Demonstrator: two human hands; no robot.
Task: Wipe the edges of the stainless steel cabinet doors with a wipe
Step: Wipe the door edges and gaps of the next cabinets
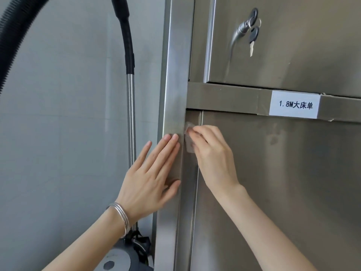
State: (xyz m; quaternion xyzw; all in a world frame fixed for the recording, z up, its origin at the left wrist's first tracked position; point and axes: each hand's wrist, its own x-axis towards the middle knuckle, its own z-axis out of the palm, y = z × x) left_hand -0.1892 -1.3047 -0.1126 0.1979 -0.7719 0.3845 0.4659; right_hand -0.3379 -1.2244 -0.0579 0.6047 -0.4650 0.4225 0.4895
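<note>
**What stayed out of my sight**

My right hand point(213, 153) covered most of the wipe point(189, 145), so only a pale, blurred scrap showed past my knuckles (its folds were beyond telling), and my thumb was hidden behind my fingers. The black hose point(15, 22) ran off past the top and left edges. The vacuum body point(117, 259) was cut by the bottom edge and sat partly behind my left forearm point(93, 237). The upper door point(293, 45) and lower door point(283, 192) both ran off the right edge.

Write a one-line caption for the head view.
Right hand pinches a white wipe at the edge of the lower stainless steel cabinet door; left hand flat on the steel frame.
</note>
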